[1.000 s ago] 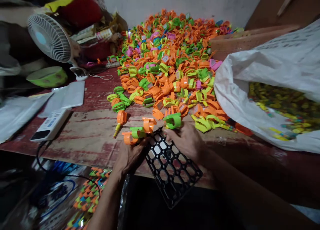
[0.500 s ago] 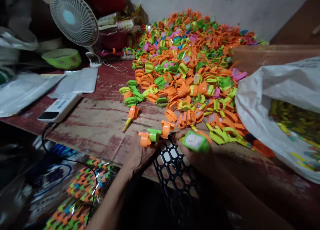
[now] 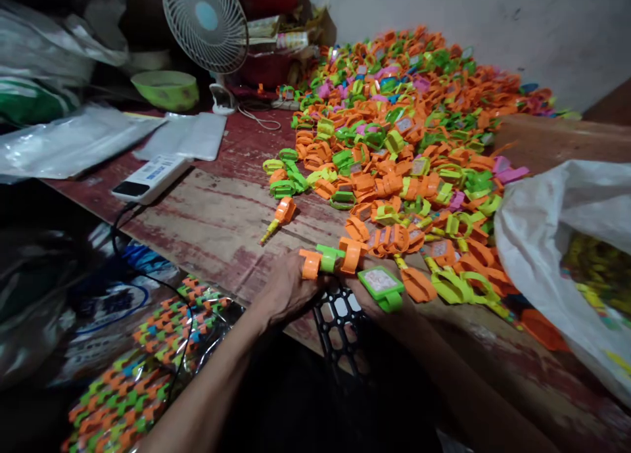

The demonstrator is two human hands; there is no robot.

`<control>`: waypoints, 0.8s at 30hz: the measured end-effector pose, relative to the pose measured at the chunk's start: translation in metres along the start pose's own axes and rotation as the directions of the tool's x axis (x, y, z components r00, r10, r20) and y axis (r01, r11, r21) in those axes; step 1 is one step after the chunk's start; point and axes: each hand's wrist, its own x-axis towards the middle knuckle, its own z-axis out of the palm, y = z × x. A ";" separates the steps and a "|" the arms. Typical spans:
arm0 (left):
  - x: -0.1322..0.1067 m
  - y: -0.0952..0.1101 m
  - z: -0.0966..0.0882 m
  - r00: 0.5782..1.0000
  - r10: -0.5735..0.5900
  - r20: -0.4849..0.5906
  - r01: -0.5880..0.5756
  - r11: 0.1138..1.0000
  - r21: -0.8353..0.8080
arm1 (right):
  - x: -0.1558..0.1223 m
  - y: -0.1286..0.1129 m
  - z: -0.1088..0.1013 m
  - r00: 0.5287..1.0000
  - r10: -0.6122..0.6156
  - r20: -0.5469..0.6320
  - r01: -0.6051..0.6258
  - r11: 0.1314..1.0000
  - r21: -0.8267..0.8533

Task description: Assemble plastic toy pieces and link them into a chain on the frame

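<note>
My left hand [image 3: 283, 287] is closed at the upper left edge of a black plastic grid [image 3: 341, 328], its fingertips mostly hidden. Two orange rings and a green ring, looking like toy watches [image 3: 329, 258], sit in a row at the grid's top, just beyond my left fingers. In my right hand [image 3: 365, 303], against the grid's upper right side, is a green toy watch [image 3: 380, 280] with a pale square face. An orange toy watch with a yellow stick-like piece [image 3: 279, 219] lies on the table ahead.
A large heap of colourful toy watches [image 3: 394, 137] covers the back. To the right is a white sack [image 3: 532, 210] of small yellow pieces. A white power bank [image 3: 152, 179], fan [image 3: 204, 22] and green bowl [image 3: 165, 90] stand left. Bagged pieces [image 3: 128, 387] lie below the table edge.
The view has shifted, moving the scene rightward in the picture. The green watch in my right hand has turned and now shows its square face more fully. My left hand stays at the grid.
</note>
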 end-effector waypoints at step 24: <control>-0.048 0.108 -0.065 0.896 0.389 -0.215 -0.211 0.799 0.563 | -0.007 0.012 0.000 0.998 0.035 0.061 -0.040 0.995 0.088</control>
